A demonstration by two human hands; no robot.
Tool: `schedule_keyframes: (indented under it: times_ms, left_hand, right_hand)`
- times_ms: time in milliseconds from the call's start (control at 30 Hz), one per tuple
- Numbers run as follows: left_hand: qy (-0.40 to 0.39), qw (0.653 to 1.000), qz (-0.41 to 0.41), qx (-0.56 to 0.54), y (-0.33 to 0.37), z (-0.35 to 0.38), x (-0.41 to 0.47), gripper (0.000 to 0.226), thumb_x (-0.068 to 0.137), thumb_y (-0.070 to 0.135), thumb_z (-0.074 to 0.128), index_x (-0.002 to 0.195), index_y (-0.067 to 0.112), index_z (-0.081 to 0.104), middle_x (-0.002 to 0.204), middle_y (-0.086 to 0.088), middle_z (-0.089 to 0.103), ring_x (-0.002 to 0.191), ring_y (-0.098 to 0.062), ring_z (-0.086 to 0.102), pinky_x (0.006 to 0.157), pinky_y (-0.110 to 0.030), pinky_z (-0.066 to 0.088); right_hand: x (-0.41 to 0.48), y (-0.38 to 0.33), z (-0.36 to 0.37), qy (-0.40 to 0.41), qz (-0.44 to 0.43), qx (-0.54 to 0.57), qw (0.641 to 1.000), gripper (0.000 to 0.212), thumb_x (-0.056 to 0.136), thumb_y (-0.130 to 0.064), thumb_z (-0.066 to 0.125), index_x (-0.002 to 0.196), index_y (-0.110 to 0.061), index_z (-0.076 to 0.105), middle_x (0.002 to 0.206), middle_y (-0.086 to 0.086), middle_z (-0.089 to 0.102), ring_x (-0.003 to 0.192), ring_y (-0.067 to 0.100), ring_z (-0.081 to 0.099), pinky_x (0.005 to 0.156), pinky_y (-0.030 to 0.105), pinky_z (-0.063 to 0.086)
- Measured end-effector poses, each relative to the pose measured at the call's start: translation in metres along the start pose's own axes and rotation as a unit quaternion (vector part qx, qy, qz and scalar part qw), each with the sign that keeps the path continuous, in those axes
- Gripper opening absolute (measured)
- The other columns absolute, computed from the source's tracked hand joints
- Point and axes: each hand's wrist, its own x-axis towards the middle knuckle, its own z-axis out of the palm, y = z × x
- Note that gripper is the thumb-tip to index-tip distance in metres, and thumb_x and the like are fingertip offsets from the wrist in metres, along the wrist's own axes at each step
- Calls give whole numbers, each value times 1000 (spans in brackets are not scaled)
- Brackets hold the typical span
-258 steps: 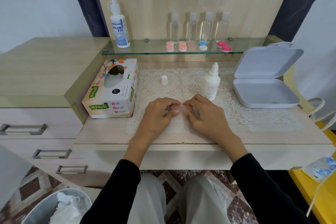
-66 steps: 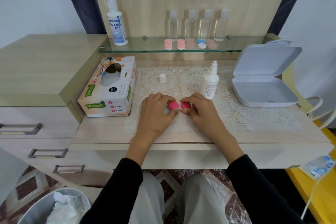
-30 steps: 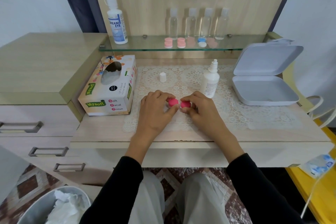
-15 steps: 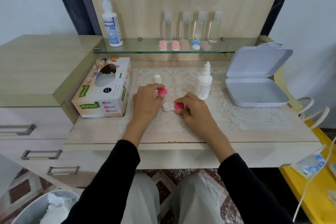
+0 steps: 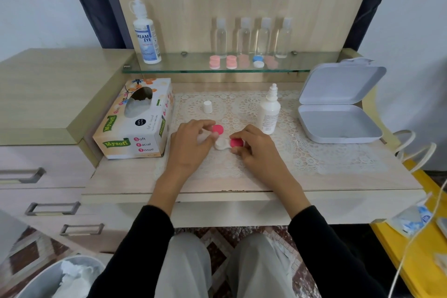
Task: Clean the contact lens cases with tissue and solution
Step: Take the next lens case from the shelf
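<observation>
A white contact lens case lies on the lace mat. Its left well is uncapped; a bright pink cap still covers the right well. My left hand pinches the other pink cap just above and left of the case. My right hand grips the capped right side. The small solution bottle stands uncapped behind my right hand, and its white cap stands on the mat. The tissue box sits at the left.
An open white box sits at the right. On the glass shelf stand a large solution bottle, several clear bottles and several more lens cases. A bin with used tissue is at the lower left.
Both hands held the closed pink-capped case a second ago. My left hand has since taken the left cap off and lifted it up and left; the white well now shows.
</observation>
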Motion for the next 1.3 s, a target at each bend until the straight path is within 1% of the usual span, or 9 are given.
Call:
schedule_keyframes:
  times_ms: [100,167,400,533,667,933,1033,1133,1300]
  left_hand:
    - [-24,999,19,15,3,-2,-10,50,71,66,57,109,36,67,97,19,64,94,-6,50,90,-40,43]
    - [-39,998,31,38,3,0,-10,58,66,72,52,109,35,67,97,17,65,95,-8,50,90,-43,43]
    - [-50,995,41,77,1,3,-8,58,67,72,46,102,34,71,98,11,66,97,-13,51,89,-45,43]
    - [-46,995,42,82,-1,3,-8,56,68,72,47,103,35,70,99,13,66,96,-10,50,89,-44,42]
    - [-46,996,37,68,-3,5,-8,52,69,69,52,103,35,71,99,13,66,96,-11,51,88,-45,44]
    - [-37,998,33,39,-3,6,-7,32,75,44,74,103,29,73,99,8,67,96,-15,51,89,-46,43]
    - [-35,998,29,38,-3,6,-8,32,75,44,75,103,28,73,98,7,68,97,-16,52,89,-47,44]
    - [-37,998,31,44,-3,6,-8,39,73,55,68,103,31,72,99,9,68,97,-15,52,89,-47,45]
    - [-34,998,30,49,-5,7,-8,37,75,56,70,104,33,71,99,12,67,97,-12,51,89,-46,45]
  right_hand:
    - [0,0,0,-2,1,4,1000,19,83,-8,70,101,-6,69,89,-5,54,74,-7,44,69,5,33]
    - [0,0,0,-1,3,6,1000,19,83,-7,69,102,-6,69,89,-4,55,74,-7,44,69,5,34]
    - [-1,-2,-2,20,32,28,999,30,79,-17,76,107,-9,70,91,-3,58,76,-6,43,70,8,32]
    - [1,-1,-3,37,48,37,997,25,75,-23,80,93,-8,70,88,-1,58,73,-3,45,67,7,33]
    - [1,0,0,22,17,15,999,19,78,-20,76,86,-6,66,86,-1,55,73,7,45,68,7,33]
    - [0,0,0,-16,-19,-5,1000,16,80,1,62,94,-1,68,91,6,58,81,19,53,70,19,38]
    - [-1,-2,-1,-17,-4,16,1000,18,82,-3,62,99,-4,69,93,2,58,80,9,50,71,16,36]
    - [-2,-3,-2,11,24,33,999,26,80,-16,74,103,-8,67,94,-2,56,74,-5,43,70,10,32]
    - [0,-2,-3,44,56,19,997,27,76,-27,78,88,-9,64,90,-2,54,74,-1,44,67,7,33]
